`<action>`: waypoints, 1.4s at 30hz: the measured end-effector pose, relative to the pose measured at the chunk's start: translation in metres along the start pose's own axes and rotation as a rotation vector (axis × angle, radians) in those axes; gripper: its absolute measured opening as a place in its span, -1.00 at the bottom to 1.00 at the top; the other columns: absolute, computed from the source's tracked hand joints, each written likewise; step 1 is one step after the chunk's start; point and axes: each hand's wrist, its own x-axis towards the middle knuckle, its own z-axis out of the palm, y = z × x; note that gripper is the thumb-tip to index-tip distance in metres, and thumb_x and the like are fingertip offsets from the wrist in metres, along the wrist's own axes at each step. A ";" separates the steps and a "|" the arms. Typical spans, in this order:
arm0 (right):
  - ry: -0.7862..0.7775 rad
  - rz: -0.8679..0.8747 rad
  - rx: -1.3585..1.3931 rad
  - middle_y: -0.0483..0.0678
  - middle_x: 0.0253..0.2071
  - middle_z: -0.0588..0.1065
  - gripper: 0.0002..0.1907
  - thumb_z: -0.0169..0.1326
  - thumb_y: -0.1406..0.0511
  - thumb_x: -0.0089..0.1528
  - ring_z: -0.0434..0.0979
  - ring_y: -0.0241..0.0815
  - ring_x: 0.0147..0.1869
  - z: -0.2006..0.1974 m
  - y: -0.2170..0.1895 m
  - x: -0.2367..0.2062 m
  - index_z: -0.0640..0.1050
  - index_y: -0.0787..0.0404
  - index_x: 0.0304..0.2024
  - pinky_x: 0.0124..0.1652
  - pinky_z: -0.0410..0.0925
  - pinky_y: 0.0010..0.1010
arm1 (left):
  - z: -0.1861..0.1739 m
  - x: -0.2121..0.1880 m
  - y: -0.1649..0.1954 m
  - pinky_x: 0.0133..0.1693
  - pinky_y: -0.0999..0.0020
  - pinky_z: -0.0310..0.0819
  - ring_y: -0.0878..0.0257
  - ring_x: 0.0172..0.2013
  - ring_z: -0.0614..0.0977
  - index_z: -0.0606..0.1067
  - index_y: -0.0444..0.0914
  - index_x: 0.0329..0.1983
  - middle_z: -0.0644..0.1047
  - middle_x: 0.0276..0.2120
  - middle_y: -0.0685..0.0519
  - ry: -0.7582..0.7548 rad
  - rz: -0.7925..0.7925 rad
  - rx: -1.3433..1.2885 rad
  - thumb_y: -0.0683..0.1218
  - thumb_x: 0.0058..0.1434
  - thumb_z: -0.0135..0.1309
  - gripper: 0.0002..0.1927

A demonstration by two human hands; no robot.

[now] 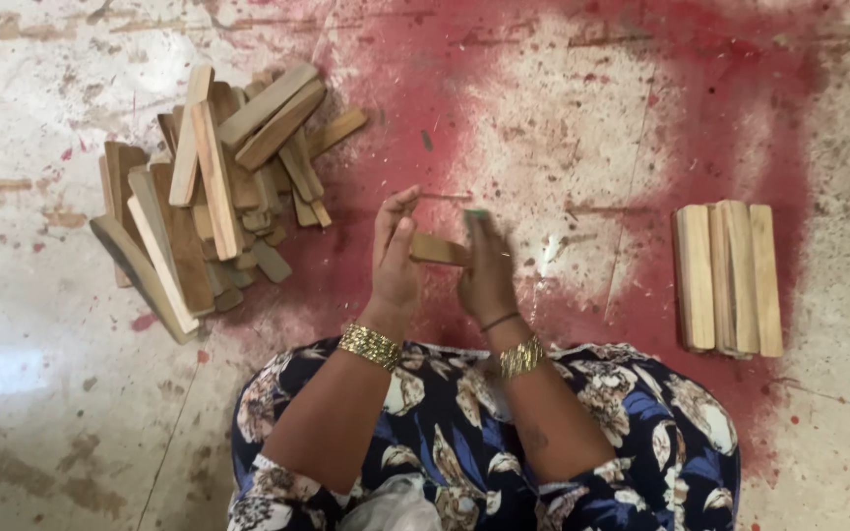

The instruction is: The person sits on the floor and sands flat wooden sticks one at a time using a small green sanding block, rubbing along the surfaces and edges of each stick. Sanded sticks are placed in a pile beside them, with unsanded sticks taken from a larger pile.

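A short, flat, pale-brown wooden stick sits between my two hands, held level just above the floor and in front of my knees. My left hand grips its left end, fingers curled round the wood with the thumb raised above it. My right hand is closed over the right end; it is blurred, and a small green thing shows at its fingertips — I cannot tell what it is. So both hands are clamped on the one stick, one at each end.

Each wrist carries a gold bangle, and the right also has a thin dark band. Below them my lap is covered by a dark blue dress with a cream floral print.

To my left lies a loose, untidy heap of wooden sticks, long and short, light and darker brown, crossing one another at all angles. Well apart on my right sits a neat stack of similar sticks, laid side by side and lined up lengthwise — pale wood, even ends.

Everything rests on a worn, pale stone floor stained with a broad red powdery patch that spreads from under my hands to round the neat stack.
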 end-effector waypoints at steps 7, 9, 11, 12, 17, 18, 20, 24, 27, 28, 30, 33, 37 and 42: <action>0.034 0.003 0.222 0.20 0.36 0.37 -0.27 -0.20 0.59 0.14 0.32 0.16 0.51 0.029 -0.005 -0.012 0.30 0.20 0.39 0.45 0.25 -0.11 | -0.001 -0.001 0.007 0.48 0.10 0.08 0.07 0.40 0.31 0.27 -0.29 0.29 0.37 0.29 -0.08 0.118 -0.066 -0.012 -0.13 0.42 -0.07 -0.61; -0.049 0.189 -0.079 0.36 0.33 0.30 -0.42 -0.04 0.40 0.26 0.19 0.46 0.41 0.034 -0.001 -0.014 0.23 0.38 0.34 0.34 0.14 0.20 | 0.000 0.001 0.011 0.44 0.16 0.08 0.10 0.39 0.31 0.28 -0.27 0.29 0.35 0.27 -0.05 0.133 -0.107 -0.033 -0.15 0.35 -0.07 -0.57; -0.048 0.252 0.029 0.36 0.33 0.30 -0.47 -0.05 0.37 0.34 0.22 0.45 0.40 0.036 -0.003 -0.015 0.23 0.41 0.35 0.32 0.19 0.19 | 0.002 -0.001 0.013 0.41 0.22 0.08 0.15 0.38 0.30 0.29 -0.26 0.29 0.35 0.27 -0.01 0.084 -0.104 -0.037 -0.17 0.29 -0.07 -0.53; 0.009 0.214 0.283 0.27 0.35 0.34 -0.49 -0.15 0.43 0.35 0.32 0.29 0.44 0.037 -0.006 -0.015 0.26 0.34 0.38 0.34 0.29 0.02 | 0.002 -0.003 0.013 0.40 0.26 0.08 0.19 0.37 0.30 0.30 -0.25 0.29 0.36 0.28 0.01 0.020 -0.070 -0.035 -0.19 0.27 -0.07 -0.51; 0.147 -0.215 0.170 0.26 0.35 0.35 -0.40 -0.14 0.48 0.26 0.33 0.28 0.45 0.028 -0.007 -0.010 0.25 0.32 0.38 0.35 0.31 -0.02 | -0.004 -0.008 0.008 0.25 0.33 0.31 0.27 0.09 0.43 0.38 -0.28 0.27 0.44 0.17 0.01 -0.065 -0.045 0.051 -0.30 0.31 -0.09 -0.56; 0.099 -0.121 0.161 0.20 0.35 0.38 -0.38 -0.23 0.53 0.24 0.38 0.22 0.46 0.024 -0.004 -0.008 0.28 0.26 0.39 0.37 0.34 -0.07 | -0.006 -0.007 0.005 0.22 0.34 0.35 0.28 0.06 0.45 0.39 -0.29 0.25 0.45 0.11 0.03 -0.058 -0.022 0.073 -0.30 0.35 -0.07 -0.61; -0.241 0.274 0.041 0.19 0.30 0.40 -0.40 -0.23 0.45 0.32 0.46 0.18 0.37 0.014 0.003 -0.004 0.22 0.17 0.45 0.31 0.42 -0.12 | -0.010 -0.003 -0.001 0.15 0.37 0.41 0.30 0.02 0.48 0.39 -0.27 0.20 0.48 0.04 0.05 0.008 -0.030 0.070 -0.27 0.39 -0.07 -0.68; -0.173 0.398 -0.050 0.10 0.42 0.32 -0.41 0.01 0.41 0.34 0.17 0.34 0.50 -0.002 0.013 0.001 0.23 0.08 0.41 0.43 0.11 0.03 | -0.015 -0.002 -0.011 0.00 0.39 0.41 0.31 -0.11 0.44 0.41 -0.28 0.17 0.43 -0.12 0.06 0.112 -0.090 0.077 -0.20 0.53 -0.09 -0.79; 0.089 0.142 0.118 0.28 0.45 0.17 -0.16 -0.07 0.58 0.19 0.09 0.38 0.52 -0.004 0.012 0.001 0.02 0.20 0.50 0.35 0.08 0.01 | -0.018 -0.002 -0.015 -0.02 0.41 0.37 0.35 -0.10 0.38 0.32 -0.21 0.21 0.34 -0.10 0.10 0.191 -0.071 0.072 -0.22 0.50 -0.08 -0.74; 0.091 0.045 0.253 0.23 0.49 0.16 -0.17 -0.13 0.58 0.22 0.14 0.31 0.55 -0.002 0.010 0.001 0.02 0.16 0.52 0.36 0.16 -0.05 | -0.018 -0.002 -0.016 -0.01 0.43 0.36 0.37 -0.08 0.37 0.27 -0.16 0.21 0.32 -0.06 0.12 0.233 -0.069 0.060 -0.24 0.45 -0.08 -0.69; 0.095 -0.149 0.514 0.15 0.57 0.15 -0.19 -0.24 0.59 0.27 0.23 0.18 0.61 0.001 0.006 0.002 0.01 0.09 0.56 0.38 0.32 -0.18 | -0.019 -0.003 -0.016 0.06 0.42 0.29 0.36 -0.05 0.32 0.26 -0.16 0.27 0.28 -0.04 0.12 0.140 -0.018 -0.014 -0.29 0.40 -0.08 -0.59; 0.100 -0.210 0.123 0.23 0.49 0.17 -0.04 -0.12 0.63 0.02 0.21 0.22 0.53 0.007 0.001 0.003 0.06 0.14 0.49 0.39 0.21 -0.04 | -0.019 -0.002 -0.015 0.21 0.41 0.21 0.39 0.09 0.30 0.28 -0.16 0.23 0.27 0.07 0.13 0.082 -0.006 0.062 -0.27 0.39 -0.14 -0.64; -0.380 0.521 -0.045 0.20 0.45 0.22 -0.19 -0.17 0.53 0.19 0.27 0.20 0.47 0.011 -0.001 0.004 0.05 0.14 0.51 0.38 0.14 0.01 | -0.021 0.003 -0.011 0.23 0.36 0.16 0.36 0.03 0.30 0.30 -0.22 0.22 0.28 0.06 0.13 0.219 -0.135 0.041 -0.26 0.45 -0.13 -0.70; -0.027 -0.006 0.038 0.15 0.47 0.20 -0.20 -0.16 0.57 0.17 0.22 0.13 0.55 0.017 -0.004 -0.001 0.10 0.22 0.48 0.50 -0.09 0.07 | -0.015 0.004 -0.016 0.15 0.36 0.32 0.31 -0.02 0.42 0.33 -0.24 0.16 0.39 -0.01 0.07 0.165 -0.084 0.119 -0.25 0.47 -0.13 -0.77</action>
